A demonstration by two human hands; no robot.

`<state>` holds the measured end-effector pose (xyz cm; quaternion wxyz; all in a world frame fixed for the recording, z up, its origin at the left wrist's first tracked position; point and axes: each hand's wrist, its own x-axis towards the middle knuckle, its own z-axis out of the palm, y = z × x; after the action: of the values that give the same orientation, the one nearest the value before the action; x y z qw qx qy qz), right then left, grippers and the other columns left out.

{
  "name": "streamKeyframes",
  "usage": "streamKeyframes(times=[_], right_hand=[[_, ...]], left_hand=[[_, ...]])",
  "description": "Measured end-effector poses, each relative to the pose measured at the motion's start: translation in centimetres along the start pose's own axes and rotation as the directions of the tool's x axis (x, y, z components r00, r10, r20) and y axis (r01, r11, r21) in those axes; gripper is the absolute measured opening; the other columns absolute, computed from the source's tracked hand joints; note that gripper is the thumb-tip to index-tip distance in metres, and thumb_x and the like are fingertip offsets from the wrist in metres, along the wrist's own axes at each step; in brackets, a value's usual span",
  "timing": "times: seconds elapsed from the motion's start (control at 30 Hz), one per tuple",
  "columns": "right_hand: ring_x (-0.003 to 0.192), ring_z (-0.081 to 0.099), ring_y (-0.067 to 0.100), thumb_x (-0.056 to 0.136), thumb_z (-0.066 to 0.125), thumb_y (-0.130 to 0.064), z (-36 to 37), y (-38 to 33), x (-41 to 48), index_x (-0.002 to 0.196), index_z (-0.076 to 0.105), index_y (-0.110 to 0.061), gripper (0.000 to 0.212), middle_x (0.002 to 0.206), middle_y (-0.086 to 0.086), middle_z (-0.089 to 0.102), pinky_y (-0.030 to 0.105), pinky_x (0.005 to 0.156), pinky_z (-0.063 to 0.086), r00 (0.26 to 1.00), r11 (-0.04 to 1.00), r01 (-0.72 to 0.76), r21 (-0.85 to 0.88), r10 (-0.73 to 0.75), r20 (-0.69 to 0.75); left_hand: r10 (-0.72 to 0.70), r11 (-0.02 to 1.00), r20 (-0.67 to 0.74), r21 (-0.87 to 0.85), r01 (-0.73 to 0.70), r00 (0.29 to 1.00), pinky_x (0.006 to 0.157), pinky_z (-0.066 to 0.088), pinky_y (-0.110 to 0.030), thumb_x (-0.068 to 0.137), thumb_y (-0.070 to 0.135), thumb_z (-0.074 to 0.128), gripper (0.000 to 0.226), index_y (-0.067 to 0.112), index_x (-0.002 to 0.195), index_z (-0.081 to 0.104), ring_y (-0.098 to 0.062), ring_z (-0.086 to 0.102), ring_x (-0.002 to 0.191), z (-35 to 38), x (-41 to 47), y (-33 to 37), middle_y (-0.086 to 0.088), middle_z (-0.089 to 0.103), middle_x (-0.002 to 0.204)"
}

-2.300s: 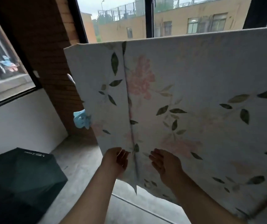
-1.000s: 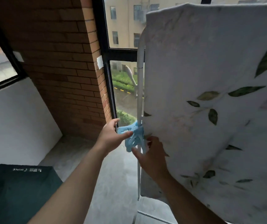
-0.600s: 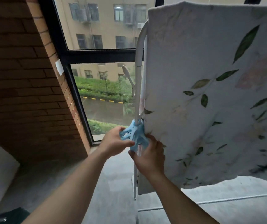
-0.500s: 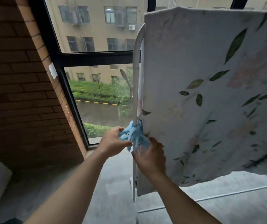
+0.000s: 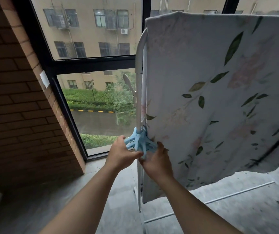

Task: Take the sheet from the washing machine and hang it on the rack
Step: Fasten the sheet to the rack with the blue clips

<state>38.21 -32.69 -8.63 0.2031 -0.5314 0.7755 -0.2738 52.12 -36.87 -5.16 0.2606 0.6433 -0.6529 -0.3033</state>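
**Pinning the sheet's left edge to the rack post**

The sheet [image 5: 219, 98] already hangs over the top of the rack [image 5: 139, 78], draping down on the right side of the scene. Its left edge lies against the white upright. Both hands work the blue clip [image 5: 139, 143] on that upright. The left hand [image 5: 121, 155] curls its fingers round the clip's left handle. The right hand [image 5: 158, 163] holds the right handle with the thumb on top, its other fingers hidden behind the palm.

To do this well, the handles probably need an even squeeze from both sides, so that the clip's mouth takes in post and cloth edge together. The cloth should lie flat before the release, or a bunched hem may slip free.

Count: one sheet, one rack, one blue clip, two hands. One pale peg-like piece [image 5: 129, 84] juts from the post higher up.
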Motion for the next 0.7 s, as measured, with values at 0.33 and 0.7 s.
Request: streamKeyframes(times=[0.33, 0.7], right_hand=[[0.120, 0.054, 0.029, 0.074, 0.073, -0.056, -0.6, 0.0, -0.2, 0.141, 0.031, -0.018, 0.088, 0.135, 0.009, 0.052, 0.039, 0.096, 0.048, 1.000, 1.000, 0.012, -0.015, -0.012, 0.003], [0.111, 0.062, 0.023, 0.061, 0.067, -0.065, -1.3, -1.4, -0.6, 0.129, 0.044, -0.023, 0.083, 0.123, 0.000, 0.060, 0.044, 0.088, 0.056, 1.000, 0.984, 0.004, 0.175, -0.002, -0.013]], left_hand=[[0.234, 0.935, -0.068, 0.289, -0.205, 0.970, 0.067, 0.038, -0.032, 0.091, 0.039, 0.058, 0.024, 0.018, 0.103, 0.052, -0.024, 0.054, 0.082, -0.7, -0.8, -0.2, -0.004, 0.060, 0.096], [0.348, 0.854, -0.065, 0.433, -0.287, 0.935, 0.064, 0.039, -0.035, 0.099, 0.032, 0.046, 0.016, 0.016, 0.098, 0.047, -0.032, 0.058, 0.080, -2.6, -0.4, 0.1, -0.009, 0.061, 0.091]])
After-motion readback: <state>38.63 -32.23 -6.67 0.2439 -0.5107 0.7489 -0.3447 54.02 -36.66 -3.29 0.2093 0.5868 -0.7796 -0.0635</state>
